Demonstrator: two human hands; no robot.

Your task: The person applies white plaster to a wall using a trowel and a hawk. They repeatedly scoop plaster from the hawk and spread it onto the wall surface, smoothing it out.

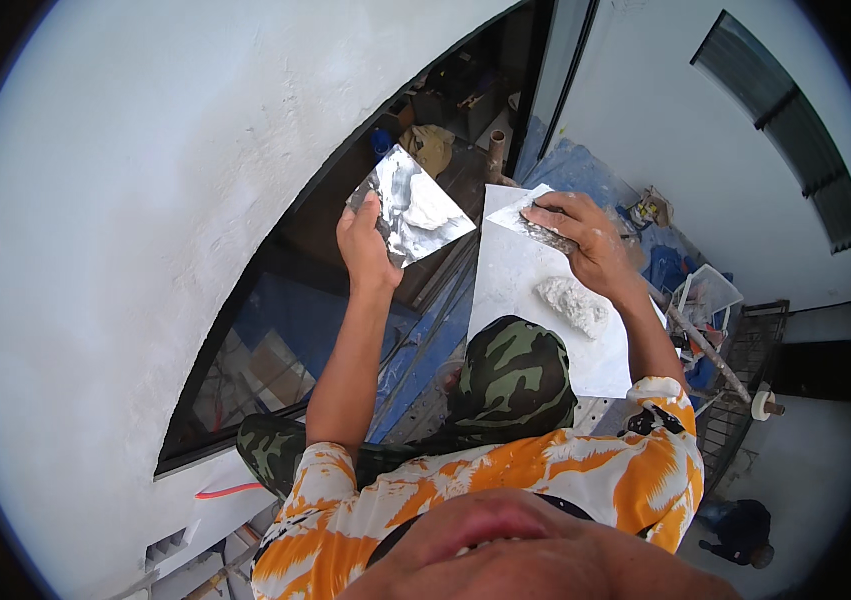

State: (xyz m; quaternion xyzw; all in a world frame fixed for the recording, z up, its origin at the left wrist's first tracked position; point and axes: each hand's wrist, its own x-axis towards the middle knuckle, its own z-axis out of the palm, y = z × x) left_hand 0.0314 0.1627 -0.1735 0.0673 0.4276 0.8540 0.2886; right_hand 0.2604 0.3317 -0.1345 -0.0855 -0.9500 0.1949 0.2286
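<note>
My left hand [367, 250] is closed around the near left side of a square, shiny plate [407, 228], tilted with its corners up and down. White paste [425, 208] is smeared over its face. To the right, my right hand [597, 248] grips a flat putty knife [542, 234], its blade coated with the same white paste and pointing left. The blade is apart from the plate, over the far part of a white board [505, 280]. On that board, below my right hand, sits a rough lump of white putty [573, 306].
A white wall [145, 200] curves along the left, beside a dark window opening [275, 320]. My camouflage-clad knee [513, 375] rises against the board. Right of it are a white crate [710, 295], a pole [710, 355] and a metal rack [745, 380]. Another person [743, 530] is far below right.
</note>
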